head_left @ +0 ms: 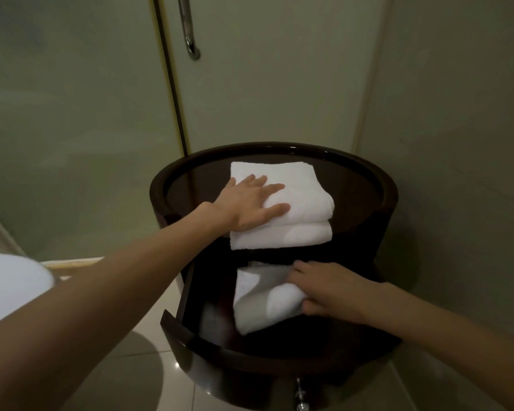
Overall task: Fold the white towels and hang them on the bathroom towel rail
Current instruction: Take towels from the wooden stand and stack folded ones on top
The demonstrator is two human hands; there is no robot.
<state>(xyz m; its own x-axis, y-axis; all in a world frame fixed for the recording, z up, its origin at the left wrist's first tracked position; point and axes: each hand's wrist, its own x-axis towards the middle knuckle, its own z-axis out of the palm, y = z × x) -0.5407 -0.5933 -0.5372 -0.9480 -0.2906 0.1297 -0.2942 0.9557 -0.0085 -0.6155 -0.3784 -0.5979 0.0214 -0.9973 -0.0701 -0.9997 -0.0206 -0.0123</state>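
— On the round table (390, 188), above its open drawer (220, 351), the folded towels (297, 237) lie under our left hand (250, 207), fingers straight. Why?
— To steady them, we judge. In that drawer our right hand (333, 295) curls round another towel (261, 307), likely to lift it out.

The 2 bare arms reach forward; the left hand (250, 204) lies palm down, fingers straight and spread. The right hand (330, 292), lower and nearer, curls fingers and thumb round a white towel (261, 304).
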